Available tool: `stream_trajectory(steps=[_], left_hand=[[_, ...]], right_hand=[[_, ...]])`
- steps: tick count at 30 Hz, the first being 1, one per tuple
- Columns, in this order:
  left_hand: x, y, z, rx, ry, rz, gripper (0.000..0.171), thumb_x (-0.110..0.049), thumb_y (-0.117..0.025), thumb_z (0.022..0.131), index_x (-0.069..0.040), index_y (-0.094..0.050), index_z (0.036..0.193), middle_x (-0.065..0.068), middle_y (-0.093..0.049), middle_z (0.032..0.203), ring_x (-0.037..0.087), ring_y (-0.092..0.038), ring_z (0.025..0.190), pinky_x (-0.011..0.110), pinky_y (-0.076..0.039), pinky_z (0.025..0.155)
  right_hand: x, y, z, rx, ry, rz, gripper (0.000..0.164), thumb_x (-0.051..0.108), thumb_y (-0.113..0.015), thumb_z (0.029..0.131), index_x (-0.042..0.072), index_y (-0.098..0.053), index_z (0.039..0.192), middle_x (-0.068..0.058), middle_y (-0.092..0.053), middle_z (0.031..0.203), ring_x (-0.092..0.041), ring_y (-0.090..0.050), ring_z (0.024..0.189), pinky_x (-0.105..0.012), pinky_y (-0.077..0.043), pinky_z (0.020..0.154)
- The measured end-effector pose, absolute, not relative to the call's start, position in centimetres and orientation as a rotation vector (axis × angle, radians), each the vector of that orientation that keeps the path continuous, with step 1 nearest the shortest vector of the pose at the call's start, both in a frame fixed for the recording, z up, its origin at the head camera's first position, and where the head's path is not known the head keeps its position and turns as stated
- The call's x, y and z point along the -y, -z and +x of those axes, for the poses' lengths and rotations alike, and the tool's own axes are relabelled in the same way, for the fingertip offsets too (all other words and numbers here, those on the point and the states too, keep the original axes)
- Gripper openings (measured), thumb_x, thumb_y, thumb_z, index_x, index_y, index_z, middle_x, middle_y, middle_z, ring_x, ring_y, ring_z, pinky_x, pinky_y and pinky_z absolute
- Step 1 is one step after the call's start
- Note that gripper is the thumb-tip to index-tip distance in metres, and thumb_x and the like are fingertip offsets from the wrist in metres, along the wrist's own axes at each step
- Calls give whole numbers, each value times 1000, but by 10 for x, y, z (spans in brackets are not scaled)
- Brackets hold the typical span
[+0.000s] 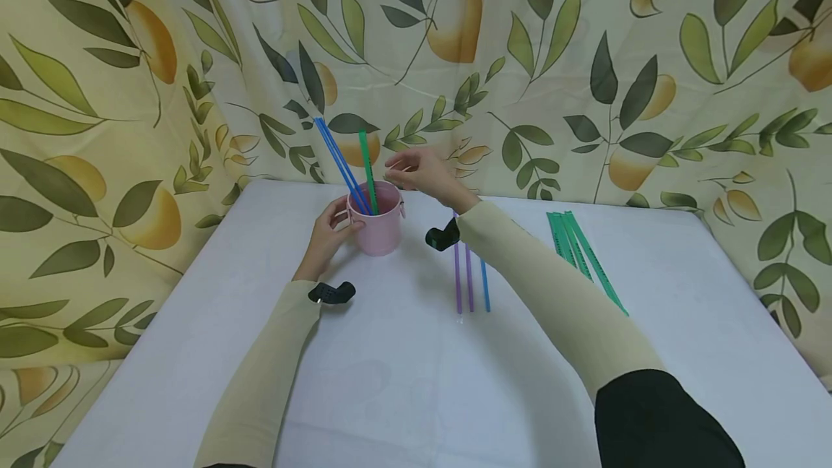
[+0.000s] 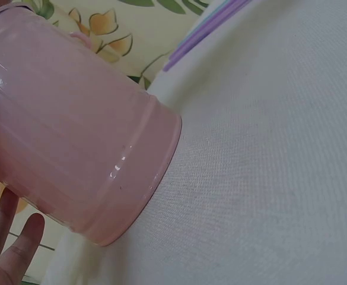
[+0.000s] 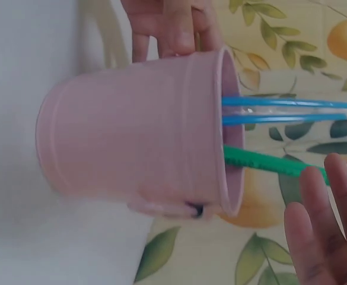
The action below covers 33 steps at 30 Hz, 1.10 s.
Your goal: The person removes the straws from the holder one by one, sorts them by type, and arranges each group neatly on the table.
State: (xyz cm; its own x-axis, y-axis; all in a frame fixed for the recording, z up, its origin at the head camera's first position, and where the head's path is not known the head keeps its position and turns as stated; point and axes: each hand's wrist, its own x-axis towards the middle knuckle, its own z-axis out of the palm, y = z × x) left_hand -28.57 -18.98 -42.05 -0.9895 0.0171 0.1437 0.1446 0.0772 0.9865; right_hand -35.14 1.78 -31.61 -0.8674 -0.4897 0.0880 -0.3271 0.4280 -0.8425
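- One of the two hands, the left hand (image 1: 327, 232), grips the left side of the pink bucket (image 1: 380, 233), its thumb on the near side and other fingers around the left; this hold seems meant to steady the bucket.
- Two blue sticks (image 1: 341, 166) stand in the bucket and lean left, their upper ends well above the rim; the wall presumably props them.
- Just right of them, a green strip (image 1: 368, 172) also stands in the bucket, nearly upright with a slight lean left.
- The bucket itself stands upright toward the far edge of the white surface (image 1: 390, 381), between the hands, probably within easy reach of both.
- The right hand (image 1: 425, 173) hangs above and right of the rim, fingers apart and loosely bent, with nothing in its hold.
- Nearer and right of the bucket, two purple sticks (image 1: 458, 280) and a blue stick (image 1: 485, 291) lie side by side, partly hidden by the right forearm.
- Farther right, several green strips (image 1: 596, 263) lie slightly fanned, apparently grouped by kind, apart from the sticks.
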Motion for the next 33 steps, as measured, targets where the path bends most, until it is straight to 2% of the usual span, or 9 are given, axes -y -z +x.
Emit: stream_trajectory(steps=[7, 11, 15, 23, 33], left_hand=[[191, 422, -287, 2249, 2059, -171, 65, -7, -66, 86, -2, -35, 142, 17, -38, 146, 33, -39, 133, 44, -35, 113], [190, 421, -286, 2257, 2063, -158, 64, -9, -66, 86, -4, -35, 142, 16, -38, 146, 33, -39, 133, 44, -35, 113], [191, 421, -286, 2252, 2071, -156, 64, -9, -66, 86, -4, -35, 142, 16, -38, 146, 32, -39, 133, 44, -35, 113], [191, 421, -287, 2254, 2088, -141, 66, -9, -66, 86, -4, -34, 143, 17, -38, 146, 33, -38, 134, 44, -34, 113], [190, 420, -287, 2252, 2069, -138, 65, -6, -66, 86, -2, -34, 142, 20, -38, 145, 35, -38, 133, 46, -33, 114]], right_hand=[[13, 329, -356, -2517, 1457, -771, 25, 13, -66, 87, 2, -66, 109, -17, -68, 108, -26, -64, 99, -34, -56, 84], [23, 334, -356, -2501, 1464, -734, 28, 14, -66, 87, 3, -64, 113, -16, -67, 111, -26, -64, 102, -38, -57, 85], [32, 339, -359, -2513, 1447, -717, 33, 16, -66, 87, 2, -62, 117, -16, -67, 113, -26, -64, 104, -35, -58, 83], [44, 345, -361, -2576, 1397, -730, 32, 16, -67, 86, 3, -63, 115, -15, -68, 111, -26, -63, 105, -33, -56, 87], [52, 344, -360, -2554, 1400, -684, 30, 15, -66, 88, 2, -63, 114, -15, -67, 112, -25, -65, 100, -29, -58, 79]])
